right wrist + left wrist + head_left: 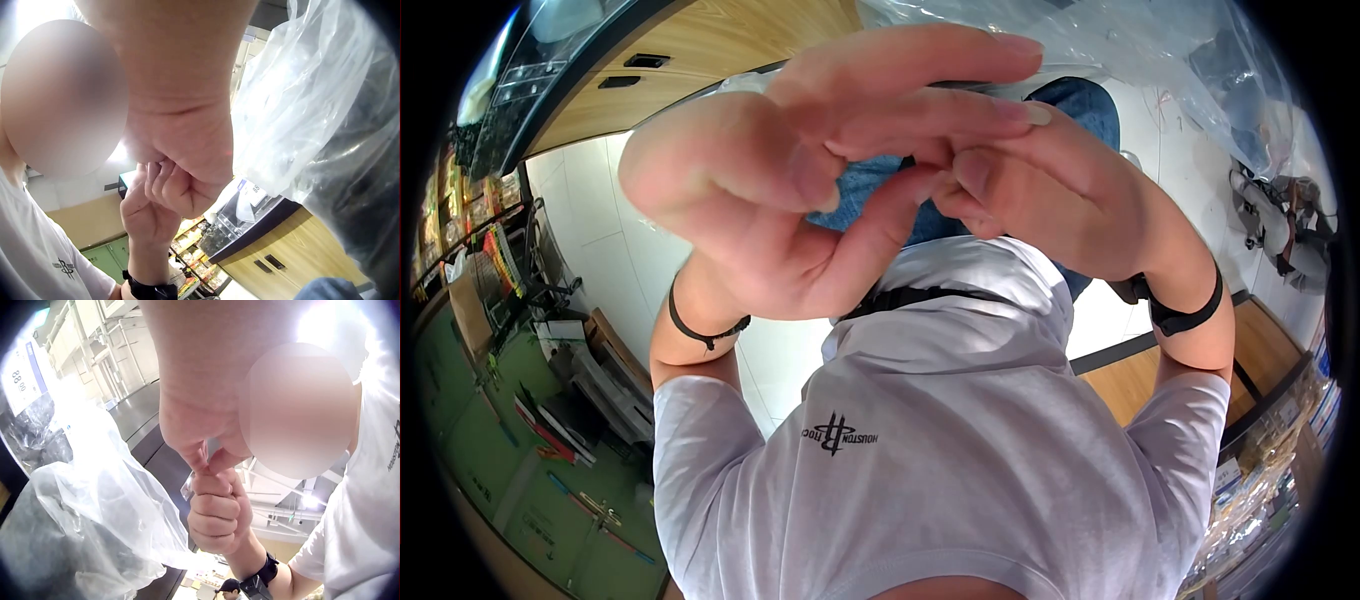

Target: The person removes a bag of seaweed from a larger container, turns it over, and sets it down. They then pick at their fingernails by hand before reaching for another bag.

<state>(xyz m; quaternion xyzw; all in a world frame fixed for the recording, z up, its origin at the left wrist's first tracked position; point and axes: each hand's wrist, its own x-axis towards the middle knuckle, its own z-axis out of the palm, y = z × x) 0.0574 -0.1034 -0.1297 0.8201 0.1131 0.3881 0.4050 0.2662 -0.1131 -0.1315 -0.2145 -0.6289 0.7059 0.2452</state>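
Raised close to the head camera, my left hand and right hand meet in front of the chest, both with curled fingers. The left thumb tip comes right up to the curled right fingers, and longer left fingers overlap the right hand. From the left wrist view, the right hand is a fist, with the left thumb and a finger at its top. The left hand shows curled fingers in the right wrist view. I cannot tell whether anything small lies between the fingertips. Beyond the hands is a clear plastic bag.
A wooden cabinet with dark recessed handles stands at the upper left. Clear plastic sheeting spreads at the upper right. Green cabinets and stocked shelves line the left side. White floor tiles show between them.
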